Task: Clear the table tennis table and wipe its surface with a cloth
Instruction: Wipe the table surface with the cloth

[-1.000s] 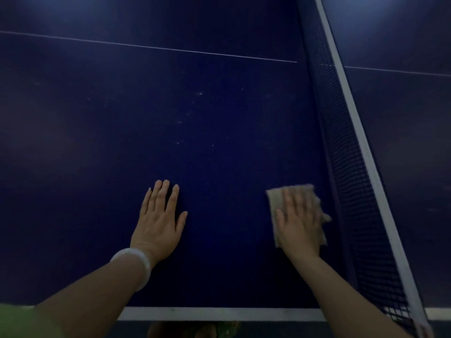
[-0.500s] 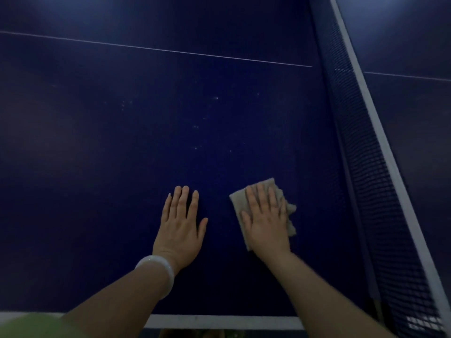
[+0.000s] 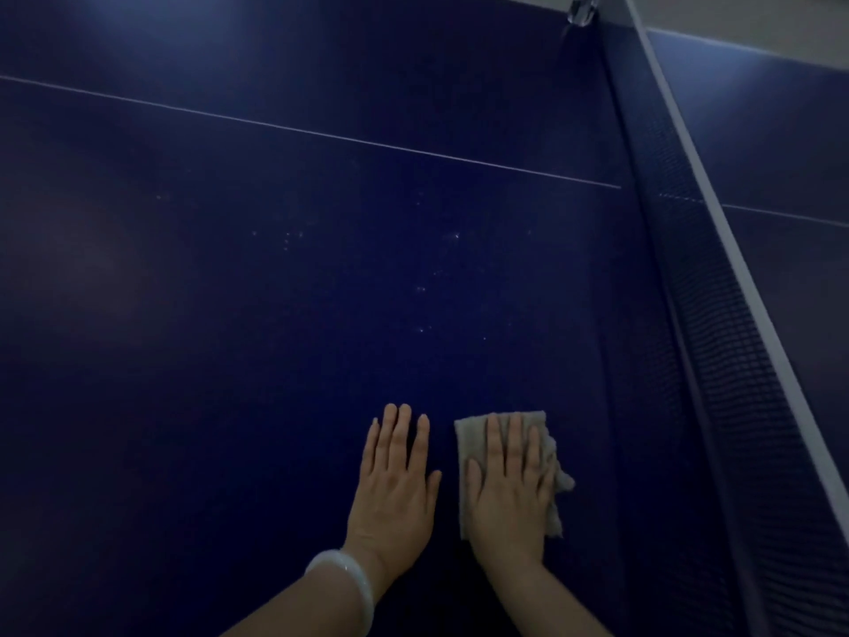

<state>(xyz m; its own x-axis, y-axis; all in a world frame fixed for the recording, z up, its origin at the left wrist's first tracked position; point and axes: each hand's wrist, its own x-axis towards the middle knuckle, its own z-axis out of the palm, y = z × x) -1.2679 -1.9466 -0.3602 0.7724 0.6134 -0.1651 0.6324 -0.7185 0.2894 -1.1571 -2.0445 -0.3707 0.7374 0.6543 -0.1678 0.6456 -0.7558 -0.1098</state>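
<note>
A: Lower middle of the frame first. What's each hand doing?

B: The right hand (image 3: 507, 489) lies flat, fingers straight and together, pressing the cloth (image 3: 473, 434) onto the table (image 3: 229, 360). The cloth sits directly under that palm, its long side running up the frame, a crumpled edge poking out on the right. The left hand (image 3: 395, 485) is just beside it, also flat and spread, bare palm on the surface, holding nothing. A pale bangle (image 3: 342, 574) is on that wrist.

A: So which way should the wipe go?

B: My guess is up the frame. A scatter of pale specks (image 3: 422, 287) lies above both hands, well apart from the cloth, closer in line with the right hand.

A: And further out?

B: The net (image 3: 716, 360) runs along the right side, from lower right to top. A thin white line (image 3: 321, 133) crosses the dark blue surface in the upper half. Beyond the net, the other half of the table (image 3: 781, 131). No loose items visible; lighting is dim.
</note>
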